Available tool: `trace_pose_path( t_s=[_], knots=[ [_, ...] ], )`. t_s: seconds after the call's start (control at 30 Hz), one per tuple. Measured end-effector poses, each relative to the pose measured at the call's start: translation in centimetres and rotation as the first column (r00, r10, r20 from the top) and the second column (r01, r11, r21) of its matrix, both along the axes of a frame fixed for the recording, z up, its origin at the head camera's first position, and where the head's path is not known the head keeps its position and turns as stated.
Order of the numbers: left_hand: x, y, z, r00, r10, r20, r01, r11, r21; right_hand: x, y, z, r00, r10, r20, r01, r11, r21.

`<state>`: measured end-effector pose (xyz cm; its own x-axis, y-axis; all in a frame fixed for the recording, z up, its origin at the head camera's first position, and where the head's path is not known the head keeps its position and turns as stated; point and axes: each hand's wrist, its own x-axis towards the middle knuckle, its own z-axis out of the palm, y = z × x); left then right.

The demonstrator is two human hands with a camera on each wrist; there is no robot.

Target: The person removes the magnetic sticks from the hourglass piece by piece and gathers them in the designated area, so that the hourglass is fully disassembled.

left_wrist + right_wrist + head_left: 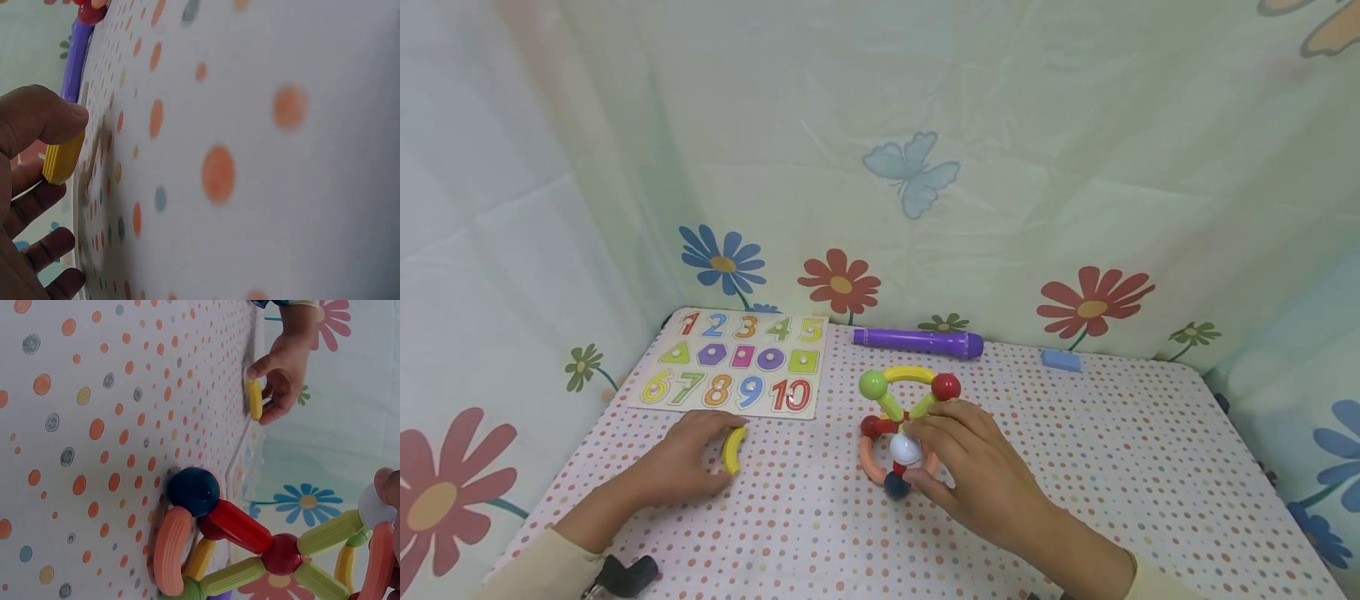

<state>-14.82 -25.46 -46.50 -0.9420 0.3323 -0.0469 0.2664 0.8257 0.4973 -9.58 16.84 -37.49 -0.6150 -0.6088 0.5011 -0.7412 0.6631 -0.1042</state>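
My left hand (688,458) pinches a curved yellow toy stick (733,451) between thumb and fingers, at the left of the table. In the left wrist view the thumb presses on the ridged yellow stick (62,156). At the middle stands a built toy of coloured balls and sticks. My right hand (988,475) holds its white ball (905,448) with thumb and fingers. A green ball (873,384) and a red ball (946,387) top the toy, and a yellow curved stick lies behind them. A dark blue ball (194,492) and a salmon curved stick (172,550) form its base.
A number and shape puzzle board (726,362) lies at the back left. Behind the toy is a purple toy microphone (917,342), with a small blue block (1062,361) to its right. A flowered curtain (910,275) hangs behind the dotted tabletop (805,533).
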Motion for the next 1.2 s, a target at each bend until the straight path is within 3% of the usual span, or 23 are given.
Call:
trace_pose_path(
  t_s=[0.1, 0.33, 0.7, 0.97, 1.2],
  knots=[
    [-0.1, -0.7, -0.1, 1.000, 0.007, 0.000, -0.007, 1.000, 0.005, 0.0, -0.1, 0.1, 1.000, -0.014, 0.017, 0.014, 1.000, 0.014],
    [-0.2, -1.9, 0.1, 1.000, 0.016, -0.007, -0.016, 1.000, -0.010, 0.0, -0.2, -0.1, 1.000, 0.006, -0.026, -0.006, 1.000, -0.002],
    [-0.1, -2.1, 0.8, 1.000, 0.002, 0.025, -0.001, 0.999, -0.050, -0.3, -0.5, 0.0, 0.992, 0.063, -0.106, -0.067, 0.997, -0.034],
    [-0.1, -0.6, 3.6, 0.998, -0.068, 0.018, 0.069, 0.994, -0.087, -0.3, -0.6, 0.1, 0.993, 0.066, -0.100, -0.069, 0.997, -0.032],
    [0.0, 4.0, 7.1, 0.989, -0.105, -0.104, 0.104, 0.994, -0.018, -0.1, -0.5, 0.2, 0.999, 0.027, -0.033, -0.027, 1.000, 0.001]
  ],
)
